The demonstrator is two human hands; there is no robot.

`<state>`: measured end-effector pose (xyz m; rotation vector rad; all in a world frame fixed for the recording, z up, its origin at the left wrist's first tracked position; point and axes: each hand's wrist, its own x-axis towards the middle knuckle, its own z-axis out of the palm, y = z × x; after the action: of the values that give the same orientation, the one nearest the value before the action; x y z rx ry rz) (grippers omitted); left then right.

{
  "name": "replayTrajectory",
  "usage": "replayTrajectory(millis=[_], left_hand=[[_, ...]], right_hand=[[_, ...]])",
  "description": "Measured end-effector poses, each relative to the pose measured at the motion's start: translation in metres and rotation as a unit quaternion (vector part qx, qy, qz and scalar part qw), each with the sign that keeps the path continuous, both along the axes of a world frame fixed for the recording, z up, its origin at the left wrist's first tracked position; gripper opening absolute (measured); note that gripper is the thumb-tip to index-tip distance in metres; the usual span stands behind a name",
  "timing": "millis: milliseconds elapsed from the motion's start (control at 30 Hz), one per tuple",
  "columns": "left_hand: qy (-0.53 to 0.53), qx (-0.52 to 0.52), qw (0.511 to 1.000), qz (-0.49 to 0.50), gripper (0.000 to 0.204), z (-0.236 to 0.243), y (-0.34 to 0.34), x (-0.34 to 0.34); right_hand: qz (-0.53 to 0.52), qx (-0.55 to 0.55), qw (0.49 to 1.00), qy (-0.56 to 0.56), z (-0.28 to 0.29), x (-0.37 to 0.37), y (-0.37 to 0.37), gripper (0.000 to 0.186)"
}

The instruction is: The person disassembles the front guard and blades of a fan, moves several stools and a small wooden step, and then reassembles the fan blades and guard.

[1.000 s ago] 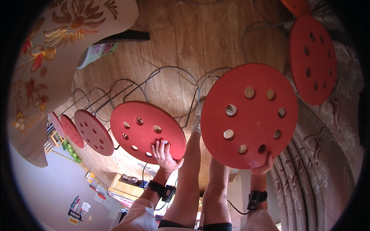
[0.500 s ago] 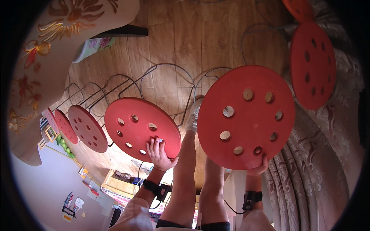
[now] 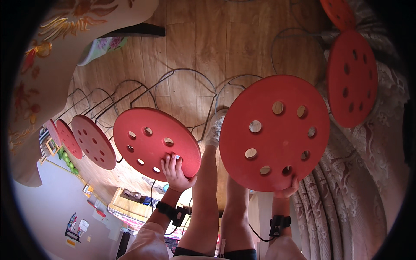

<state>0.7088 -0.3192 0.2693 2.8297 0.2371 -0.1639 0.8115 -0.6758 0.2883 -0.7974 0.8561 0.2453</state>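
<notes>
Two round red stool seats with rings of holes are in front of me. On the left stool [image 3: 147, 125], my left hand [image 3: 175, 174] grips the near right edge. Its fingers lie over the top by the holes, with the thumb at the rim. My right hand [image 3: 288, 190] holds the near edge of the right stool [image 3: 277, 130]; its thumb lies at the rim and the other fingers are mostly hidden beneath the seat. Both seats tilt toward me. Thin dark metal legs [image 3: 215, 104] show behind the left seat; those of the right stool are mostly covered.
Several more red stools [image 3: 93, 141] stand in a row at the left. Another red stool [image 3: 353, 78] is at the far right beside patterned curtains [image 3: 338, 195]. A floral cloth [image 3: 60, 86] hangs at upper left over the wooden floor [image 3: 242, 39]. My legs [image 3: 206, 190] are between the stools.
Both hands keep their hold on the stools. The stools and hands appear slightly further left in the picture, along with the surroundings.
</notes>
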Motion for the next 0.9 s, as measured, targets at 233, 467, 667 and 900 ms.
replayTrajectory(millis=[233,467,667,900], left_hand=[[-0.005,0.012,1.000,-0.004,0.074,0.000,0.000,-0.001],[0.001,0.014,1.000,-0.004,0.077,-0.002,0.000,-0.004],[-0.020,0.005,1.000,0.013,0.071,-0.003,-0.001,-0.002],[-0.012,0.008,1.000,0.008,0.071,-0.003,-0.002,-0.002]], right_hand=[[-0.012,-0.001,1.000,0.010,-0.001,0.001,0.000,0.068],[-0.006,0.010,1.000,0.003,0.000,0.011,0.010,0.068],[-0.020,-0.006,0.999,0.025,0.014,0.027,0.028,0.067],[0.008,-0.009,0.999,-0.033,0.025,0.071,0.043,0.063]])
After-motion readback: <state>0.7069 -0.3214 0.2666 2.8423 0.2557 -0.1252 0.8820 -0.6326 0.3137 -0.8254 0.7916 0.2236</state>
